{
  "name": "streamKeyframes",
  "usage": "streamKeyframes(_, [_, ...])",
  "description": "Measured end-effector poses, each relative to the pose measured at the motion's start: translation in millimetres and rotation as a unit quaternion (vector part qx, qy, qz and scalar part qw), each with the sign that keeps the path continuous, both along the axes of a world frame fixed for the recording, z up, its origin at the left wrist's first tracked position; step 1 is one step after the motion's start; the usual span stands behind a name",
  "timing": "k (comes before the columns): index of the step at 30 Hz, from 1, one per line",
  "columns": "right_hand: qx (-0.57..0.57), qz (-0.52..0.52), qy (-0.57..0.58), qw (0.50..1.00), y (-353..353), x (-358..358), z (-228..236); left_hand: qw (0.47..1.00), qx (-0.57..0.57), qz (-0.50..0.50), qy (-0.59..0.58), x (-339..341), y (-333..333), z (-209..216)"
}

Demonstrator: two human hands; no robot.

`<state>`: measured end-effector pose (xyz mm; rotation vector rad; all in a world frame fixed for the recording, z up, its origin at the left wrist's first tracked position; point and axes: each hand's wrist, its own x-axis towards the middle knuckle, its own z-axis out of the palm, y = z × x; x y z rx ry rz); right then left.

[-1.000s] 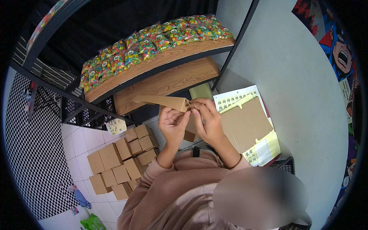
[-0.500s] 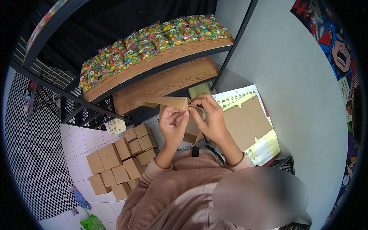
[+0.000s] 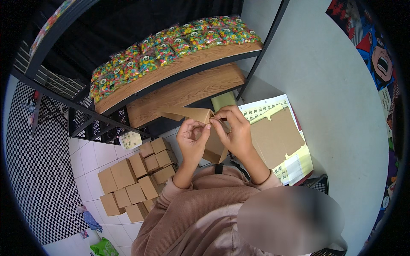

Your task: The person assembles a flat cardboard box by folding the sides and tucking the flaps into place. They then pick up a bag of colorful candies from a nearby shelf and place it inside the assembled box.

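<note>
While both hands keep to the same corner as 0.5 s ago, the partly folded, plain brown cardboard box (image 3: 216,146) has shifted: its lower end hangs slightly lower, and its long flap's free end has swung inward. Pose altered, grip not; judged as fine work continuing at that 1 corner.

Shelf unit, black-framed, with 2 wood-grain boards (image 3: 183,94): smooth, bare lower board; the box is held in the air before its near edge.
Closed brown cardboard boxes (image 3: 136,193), matt, square-edged, packed closely on glossy white floor tiles (image 3: 94,160).
Flat brown cardboard piece (image 3: 275,138), notched edges, lying over printed yellow and white sheets (image 3: 304,158).
Clear plastic bags of small multicoloured pieces (image 3: 164,51), glossy, lumpy, 2 rows along the upper board.
Left hand (image 3: 192,134): fingers curled at the flap, thumb pressed to the corner.
Right hand (image 3: 232,132): thumb and forefinger pinching the same corner, thumb tips nearly meeting.
</note>
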<state>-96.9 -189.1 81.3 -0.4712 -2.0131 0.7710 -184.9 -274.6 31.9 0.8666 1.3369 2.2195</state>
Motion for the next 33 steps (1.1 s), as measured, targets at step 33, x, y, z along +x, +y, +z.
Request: streamKeyframes(33, [-0.020,-0.040,0.017,0.999,2,-7,-28,0.989,-0.128,-0.067,-0.032,-5,4,3])
